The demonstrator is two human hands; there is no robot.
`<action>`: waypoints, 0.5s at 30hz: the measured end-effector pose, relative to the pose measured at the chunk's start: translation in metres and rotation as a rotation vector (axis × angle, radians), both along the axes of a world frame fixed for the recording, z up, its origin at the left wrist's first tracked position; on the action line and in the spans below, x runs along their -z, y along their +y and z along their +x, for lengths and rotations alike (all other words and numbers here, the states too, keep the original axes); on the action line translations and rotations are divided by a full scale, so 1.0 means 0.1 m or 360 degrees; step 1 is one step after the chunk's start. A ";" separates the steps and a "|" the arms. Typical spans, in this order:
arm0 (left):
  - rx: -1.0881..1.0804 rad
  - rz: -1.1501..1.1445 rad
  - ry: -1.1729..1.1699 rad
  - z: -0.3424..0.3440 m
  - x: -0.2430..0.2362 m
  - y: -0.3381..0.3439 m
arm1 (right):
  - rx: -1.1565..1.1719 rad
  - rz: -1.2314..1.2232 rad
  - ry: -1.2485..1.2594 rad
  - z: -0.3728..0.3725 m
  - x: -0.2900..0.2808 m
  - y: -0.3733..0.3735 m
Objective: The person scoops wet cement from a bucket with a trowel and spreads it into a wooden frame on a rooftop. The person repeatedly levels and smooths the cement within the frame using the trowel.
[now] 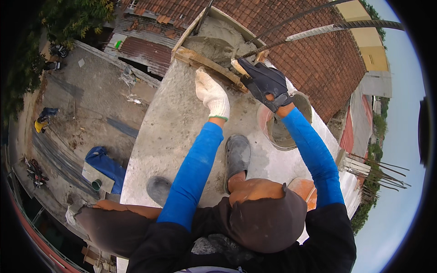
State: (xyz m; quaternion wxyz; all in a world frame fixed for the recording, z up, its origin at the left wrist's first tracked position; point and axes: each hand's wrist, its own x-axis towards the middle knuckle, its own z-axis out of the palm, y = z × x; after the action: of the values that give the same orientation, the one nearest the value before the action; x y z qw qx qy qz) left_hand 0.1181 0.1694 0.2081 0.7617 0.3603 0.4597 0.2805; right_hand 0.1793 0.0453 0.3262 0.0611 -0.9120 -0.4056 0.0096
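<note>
Crouched over our bent knees on a high concrete ledge (182, 113), we press our white-gloved left hand (212, 94), fingers curled, on the rough wooden form board (207, 65) while our black-gloved right hand (265, 82) grips its end beside wet grey mortar (214, 45); steady, even pressure seems wise.
</note>
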 end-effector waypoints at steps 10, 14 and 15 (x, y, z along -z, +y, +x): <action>0.0012 0.0033 -0.0034 -0.04 -0.07 0.07 | 0.0162 0.0208 0.0082 -0.24 -0.13 -0.04; 0.0024 0.0099 0.0010 -0.05 -0.09 0.02 | 0.0197 0.0167 0.0013 -0.27 -0.11 -0.08; 0.0062 0.0127 0.0061 -0.09 -0.09 0.02 | 0.0167 0.0234 0.0008 -0.30 -0.16 -0.10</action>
State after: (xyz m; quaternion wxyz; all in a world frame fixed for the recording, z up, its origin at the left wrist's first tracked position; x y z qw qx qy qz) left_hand 0.1087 0.1713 0.2168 0.7431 0.4046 0.4557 0.2766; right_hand 0.1494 0.0350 0.3418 0.1293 -0.9250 -0.3567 -0.0210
